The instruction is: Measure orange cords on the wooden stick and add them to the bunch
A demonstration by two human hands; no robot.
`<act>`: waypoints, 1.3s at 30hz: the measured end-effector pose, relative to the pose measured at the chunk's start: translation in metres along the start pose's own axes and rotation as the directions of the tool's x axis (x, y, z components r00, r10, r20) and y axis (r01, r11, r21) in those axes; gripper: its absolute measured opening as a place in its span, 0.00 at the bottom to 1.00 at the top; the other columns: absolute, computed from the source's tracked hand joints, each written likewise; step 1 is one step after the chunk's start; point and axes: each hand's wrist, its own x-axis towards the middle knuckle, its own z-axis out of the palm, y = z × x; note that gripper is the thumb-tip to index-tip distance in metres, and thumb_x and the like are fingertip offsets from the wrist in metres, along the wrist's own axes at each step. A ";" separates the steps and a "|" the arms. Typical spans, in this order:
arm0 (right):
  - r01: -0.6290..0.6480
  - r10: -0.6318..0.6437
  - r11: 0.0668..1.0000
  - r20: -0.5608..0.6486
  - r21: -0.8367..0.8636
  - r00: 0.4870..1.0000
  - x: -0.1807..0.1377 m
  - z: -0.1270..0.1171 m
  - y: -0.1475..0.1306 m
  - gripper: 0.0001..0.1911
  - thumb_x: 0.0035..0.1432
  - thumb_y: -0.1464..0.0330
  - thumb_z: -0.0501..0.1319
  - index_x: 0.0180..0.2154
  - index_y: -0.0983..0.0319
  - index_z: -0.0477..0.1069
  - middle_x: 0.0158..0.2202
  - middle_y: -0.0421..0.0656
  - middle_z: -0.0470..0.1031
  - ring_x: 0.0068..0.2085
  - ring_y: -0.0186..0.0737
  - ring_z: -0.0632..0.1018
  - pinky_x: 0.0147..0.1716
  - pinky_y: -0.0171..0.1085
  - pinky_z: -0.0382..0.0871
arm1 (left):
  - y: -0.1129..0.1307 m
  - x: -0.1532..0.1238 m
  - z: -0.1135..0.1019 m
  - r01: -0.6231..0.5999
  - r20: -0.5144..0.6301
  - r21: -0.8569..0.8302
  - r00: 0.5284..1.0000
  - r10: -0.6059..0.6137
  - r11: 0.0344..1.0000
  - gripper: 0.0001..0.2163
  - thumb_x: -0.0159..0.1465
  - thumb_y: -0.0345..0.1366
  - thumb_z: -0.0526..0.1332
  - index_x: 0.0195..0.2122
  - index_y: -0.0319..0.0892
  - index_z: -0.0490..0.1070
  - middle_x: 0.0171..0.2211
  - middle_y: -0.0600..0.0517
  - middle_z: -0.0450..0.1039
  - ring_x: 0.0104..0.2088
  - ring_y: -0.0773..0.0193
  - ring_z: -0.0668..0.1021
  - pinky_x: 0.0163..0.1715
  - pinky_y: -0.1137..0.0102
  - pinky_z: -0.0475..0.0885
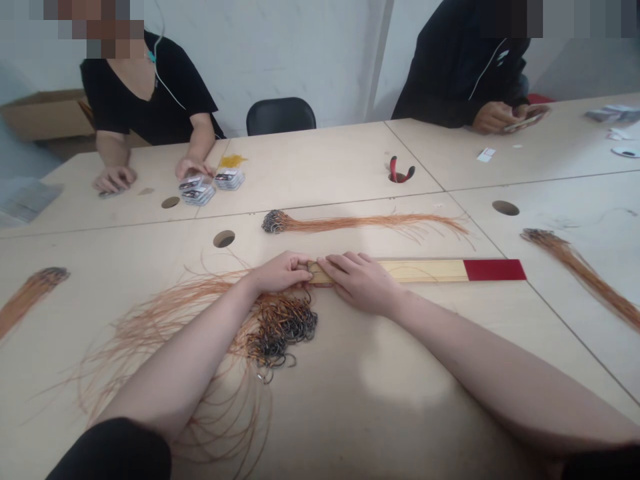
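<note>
A long, flat, pale-yellow board (425, 269) with a red end lies across the table in front of me. At its left end, my left hand (280, 272) is closed in a pinch; what sits between thumb and fingertips is too small to make out. My right hand (363, 280) rests on the board just to the right, fingers stretched out and lying over it. Below my left hand is a loose pile of dark fishing hooks (285, 327) tied to orange lines (165, 310), which fan out to the left under my forearm.
A bundle of hooks on orange line (340, 222) lies beyond the board, with more bundles at left (35, 293) and right (585, 273). Red-handled pliers (394, 170) stand in a table hole. Two people sit opposite, one beside small clear boxes (197, 191).
</note>
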 end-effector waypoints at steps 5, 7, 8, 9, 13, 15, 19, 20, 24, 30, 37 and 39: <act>0.007 -0.006 1.000 0.004 -0.022 1.000 -0.001 0.000 0.000 0.24 0.61 0.71 0.49 0.59 0.64 0.54 0.50 0.49 0.66 0.45 0.45 0.67 0.43 0.42 0.61 | 0.000 0.000 0.000 0.004 -0.004 -0.006 1.000 -0.004 1.000 0.10 0.58 0.32 0.57 0.39 0.34 0.68 0.21 0.55 0.72 0.17 0.75 0.67 0.18 0.80 0.61; 0.008 -0.008 0.999 0.001 -0.033 1.000 -0.001 0.000 0.000 0.24 0.61 0.72 0.48 0.59 0.64 0.54 0.50 0.49 0.66 0.45 0.45 0.67 0.42 0.41 0.61 | -0.001 0.000 0.000 0.006 -0.005 -0.009 1.000 -0.006 1.000 0.10 0.58 0.32 0.57 0.39 0.34 0.68 0.21 0.55 0.72 0.18 0.75 0.68 0.19 0.80 0.61; 0.009 -0.009 0.999 -0.003 -0.036 1.000 -0.001 0.000 0.000 0.24 0.61 0.72 0.48 0.59 0.64 0.54 0.50 0.49 0.66 0.45 0.45 0.67 0.42 0.41 0.61 | -0.002 0.000 0.000 0.008 -0.003 -0.011 1.000 -0.008 1.000 0.10 0.58 0.32 0.56 0.40 0.34 0.68 0.21 0.55 0.72 0.18 0.75 0.68 0.19 0.80 0.62; 0.011 -0.011 0.999 -0.008 -0.038 1.000 -0.001 0.001 -0.001 0.24 0.61 0.72 0.48 0.59 0.64 0.54 0.50 0.49 0.66 0.44 0.45 0.67 0.42 0.41 0.61 | -0.002 0.000 0.000 0.009 -0.003 -0.012 1.000 -0.009 1.000 0.10 0.58 0.31 0.56 0.40 0.34 0.68 0.22 0.55 0.72 0.18 0.75 0.68 0.19 0.80 0.62; 0.020 -0.021 1.000 -0.042 -0.016 0.999 -0.001 0.003 0.000 0.23 0.61 0.71 0.49 0.58 0.66 0.56 0.50 0.50 0.67 0.45 0.45 0.67 0.42 0.41 0.62 | -0.004 0.000 -0.001 -0.001 -0.005 -0.014 1.000 0.001 1.000 0.13 0.57 0.32 0.57 0.43 0.34 0.69 0.21 0.54 0.72 0.18 0.74 0.69 0.19 0.79 0.62; 0.019 -0.019 1.000 -0.057 0.004 0.998 -0.001 0.005 0.001 0.23 0.61 0.71 0.50 0.58 0.67 0.57 0.50 0.50 0.67 0.45 0.45 0.67 0.43 0.41 0.62 | -0.004 0.000 -0.001 -0.011 0.000 -0.015 1.000 0.011 1.000 0.14 0.58 0.32 0.57 0.44 0.33 0.69 0.22 0.53 0.73 0.19 0.73 0.69 0.20 0.79 0.62; 0.009 -0.007 0.999 -0.071 0.031 0.997 -0.002 0.006 0.002 0.23 0.60 0.71 0.50 0.57 0.66 0.58 0.50 0.51 0.67 0.45 0.45 0.67 0.43 0.41 0.62 | -0.006 0.001 -0.001 -0.019 0.013 -0.017 1.000 0.019 1.000 0.16 0.58 0.33 0.57 0.46 0.33 0.68 0.23 0.53 0.72 0.21 0.73 0.70 0.21 0.79 0.63; 0.007 -0.004 0.999 -0.069 0.037 0.998 -0.002 0.006 0.002 0.23 0.60 0.71 0.50 0.57 0.66 0.58 0.50 0.50 0.67 0.44 0.44 0.67 0.43 0.41 0.62 | -0.007 0.002 -0.001 -0.020 0.016 -0.021 1.000 0.020 1.000 0.16 0.58 0.32 0.57 0.47 0.33 0.68 0.23 0.53 0.72 0.21 0.73 0.70 0.21 0.79 0.63; -0.011 0.014 0.998 -0.043 0.058 0.999 -0.001 0.004 0.002 0.23 0.61 0.70 0.50 0.58 0.62 0.58 0.48 0.49 0.67 0.44 0.44 0.67 0.43 0.41 0.62 | -0.009 0.003 -0.001 -0.036 0.016 -0.039 0.999 0.037 0.999 0.15 0.58 0.31 0.57 0.46 0.34 0.68 0.25 0.53 0.72 0.24 0.71 0.73 0.25 0.78 0.66; -0.032 0.033 0.997 -0.021 0.074 0.999 -0.001 0.003 0.001 0.23 0.61 0.69 0.50 0.58 0.62 0.57 0.48 0.49 0.67 0.44 0.44 0.66 0.43 0.41 0.61 | -0.007 0.002 -0.001 -0.025 0.011 -0.022 1.000 0.025 0.999 0.15 0.58 0.32 0.57 0.47 0.34 0.68 0.24 0.52 0.73 0.21 0.73 0.71 0.20 0.80 0.62; -0.068 0.072 0.993 -0.034 0.094 0.997 -0.002 0.003 -0.002 0.24 0.61 0.68 0.50 0.58 0.65 0.57 0.48 0.50 0.67 0.45 0.45 0.67 0.43 0.42 0.61 | -0.005 0.001 -0.001 -0.012 0.023 -0.022 1.000 0.013 1.000 0.14 0.60 0.36 0.57 0.44 0.33 0.68 0.24 0.52 0.73 0.22 0.73 0.71 0.21 0.79 0.62; -0.084 0.093 0.987 -0.060 0.138 0.994 -0.002 0.003 -0.004 0.24 0.61 0.64 0.52 0.58 0.64 0.59 0.49 0.51 0.67 0.45 0.46 0.67 0.43 0.42 0.61 | -0.005 0.001 -0.001 -0.019 0.040 -0.048 0.999 0.020 0.999 0.14 0.60 0.36 0.57 0.44 0.34 0.67 0.26 0.51 0.73 0.24 0.71 0.73 0.24 0.78 0.64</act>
